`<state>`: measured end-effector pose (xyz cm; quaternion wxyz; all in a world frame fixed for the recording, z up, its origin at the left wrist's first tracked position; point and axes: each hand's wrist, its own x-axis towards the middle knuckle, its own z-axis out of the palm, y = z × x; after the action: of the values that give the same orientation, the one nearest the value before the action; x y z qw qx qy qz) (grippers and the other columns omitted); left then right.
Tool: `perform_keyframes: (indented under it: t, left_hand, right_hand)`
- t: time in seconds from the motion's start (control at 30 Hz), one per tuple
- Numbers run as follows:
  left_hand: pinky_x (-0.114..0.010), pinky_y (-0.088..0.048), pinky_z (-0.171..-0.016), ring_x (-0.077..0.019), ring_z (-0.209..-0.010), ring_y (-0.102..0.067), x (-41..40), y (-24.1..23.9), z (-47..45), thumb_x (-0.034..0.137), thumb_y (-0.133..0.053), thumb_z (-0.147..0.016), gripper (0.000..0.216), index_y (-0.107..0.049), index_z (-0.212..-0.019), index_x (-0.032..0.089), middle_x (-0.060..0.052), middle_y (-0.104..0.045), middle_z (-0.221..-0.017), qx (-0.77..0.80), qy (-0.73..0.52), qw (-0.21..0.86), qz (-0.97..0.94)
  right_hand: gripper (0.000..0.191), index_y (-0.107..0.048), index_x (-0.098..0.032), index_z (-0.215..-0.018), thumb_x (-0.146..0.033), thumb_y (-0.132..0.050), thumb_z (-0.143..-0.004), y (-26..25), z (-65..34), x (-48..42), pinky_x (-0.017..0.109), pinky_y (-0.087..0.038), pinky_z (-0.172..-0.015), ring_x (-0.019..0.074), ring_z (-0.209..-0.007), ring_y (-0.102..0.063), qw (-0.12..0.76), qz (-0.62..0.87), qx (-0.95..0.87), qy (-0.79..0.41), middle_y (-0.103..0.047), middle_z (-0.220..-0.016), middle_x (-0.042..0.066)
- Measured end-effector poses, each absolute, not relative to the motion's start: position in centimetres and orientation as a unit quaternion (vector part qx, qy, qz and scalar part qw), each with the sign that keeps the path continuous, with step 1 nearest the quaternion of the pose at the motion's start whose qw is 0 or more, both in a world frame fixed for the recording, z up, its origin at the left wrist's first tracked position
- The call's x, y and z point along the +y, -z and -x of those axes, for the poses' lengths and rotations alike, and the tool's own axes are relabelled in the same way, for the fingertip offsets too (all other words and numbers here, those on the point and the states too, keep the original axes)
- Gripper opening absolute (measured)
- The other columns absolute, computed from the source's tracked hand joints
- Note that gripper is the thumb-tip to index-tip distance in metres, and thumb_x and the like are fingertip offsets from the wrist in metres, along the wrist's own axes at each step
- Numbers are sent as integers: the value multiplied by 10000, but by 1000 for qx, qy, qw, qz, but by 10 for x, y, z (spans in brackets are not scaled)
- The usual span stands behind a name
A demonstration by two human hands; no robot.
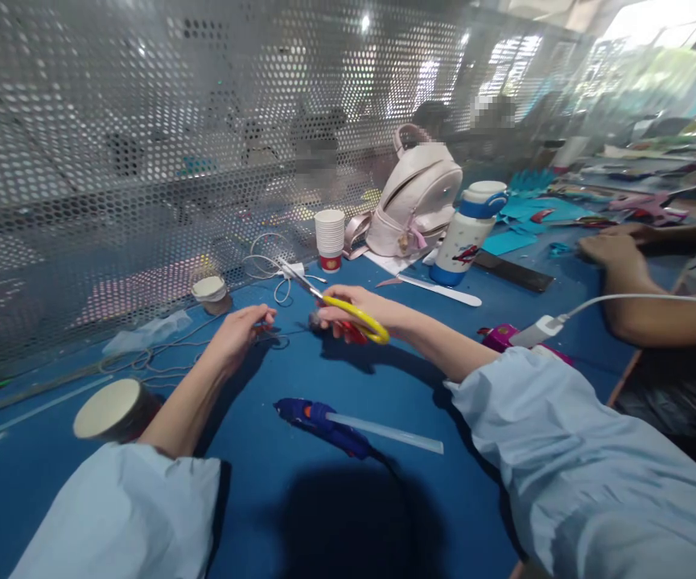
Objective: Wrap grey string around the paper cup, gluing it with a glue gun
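Observation:
My right hand (348,310) is closed around a pair of scissors (356,318) with yellow and red handles. Their metal blades point away from me, up and to the left. A small grey object (315,322) shows by its fingertips; I cannot make out what it is. To the left, my left hand (240,334) has its fingers pinched on a thin grey cord (275,344), which trails toward the right hand. More of that cord lies in loops on the table behind the left forearm. In front of both hands lies a dark blue glue gun (323,426) with a clear glue stick (389,432) in its back.
Paper cups (109,408) stand at left, with a stack of cups (329,233) farther back. A backpack (417,201), a water bottle (468,233) and a white cable (287,281) lie near the perforated metal screen (142,161). Another person's hands (616,249) rest at right.

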<state>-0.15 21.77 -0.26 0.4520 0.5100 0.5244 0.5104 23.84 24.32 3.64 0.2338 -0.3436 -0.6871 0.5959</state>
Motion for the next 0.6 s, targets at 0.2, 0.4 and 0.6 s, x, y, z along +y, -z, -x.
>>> perform_keyframes:
  t: [0.2,0.4,0.6]
  left_hand:
    - [-302,-478,-720,-173,-794,-589,223,11,13,442,-684,-707,313,-574,-600,170,-21,-616,-745,526,-549,441,-477]
    - [-308,-481,-679,-129,-690,-565,222,13,10,349,-611,-850,251,-569,-702,151,14,-580,-728,528,-529,443,-495]
    - [-266,-483,-682,-145,-718,-531,211,3,-3,384,-630,-702,231,-594,-596,181,-2,-550,-719,513,-495,435,-550]
  right_hand:
    - [559,-549,-164,-864,-715,-482,-802,-25,-244,242,177,-344,-311,75,-380,-439,27,287,-568,-771,-541,-584,-7]
    - [617,-498,-155,-796,-717,-259,-886,-13,-229,244,132,-280,-275,39,-330,-342,42,335,-482,-808,-459,-520,-33]
    - [602,-446,-168,-808,-731,-243,-878,-8,-221,244,97,-218,-247,10,-291,-251,72,382,-442,-809,-391,-489,-78]
